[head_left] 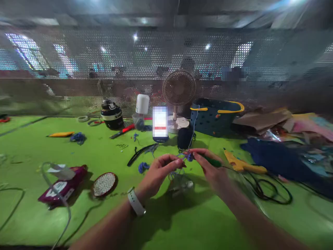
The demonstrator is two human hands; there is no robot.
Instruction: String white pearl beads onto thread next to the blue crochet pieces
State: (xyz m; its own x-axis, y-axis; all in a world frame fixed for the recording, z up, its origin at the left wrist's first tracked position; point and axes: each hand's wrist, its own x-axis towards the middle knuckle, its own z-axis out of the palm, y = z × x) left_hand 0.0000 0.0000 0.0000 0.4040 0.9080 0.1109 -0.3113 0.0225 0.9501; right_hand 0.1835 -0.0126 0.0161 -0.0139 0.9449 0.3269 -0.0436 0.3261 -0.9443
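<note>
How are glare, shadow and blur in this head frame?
Head view: the upright phone with a glowing white screen is overbright, pixelated; soft shadow falls on the bright green tabletop below the bare left hand; the small blue yarn piece is smeared; the grey perforated panel softens toward the right.

Perforated screen (156, 57) behind green tabletop (31, 146); bright panes (28, 50) beyond, upper left; dim grey ceiling (104, 10), small lights (135, 36) glowing
</note>
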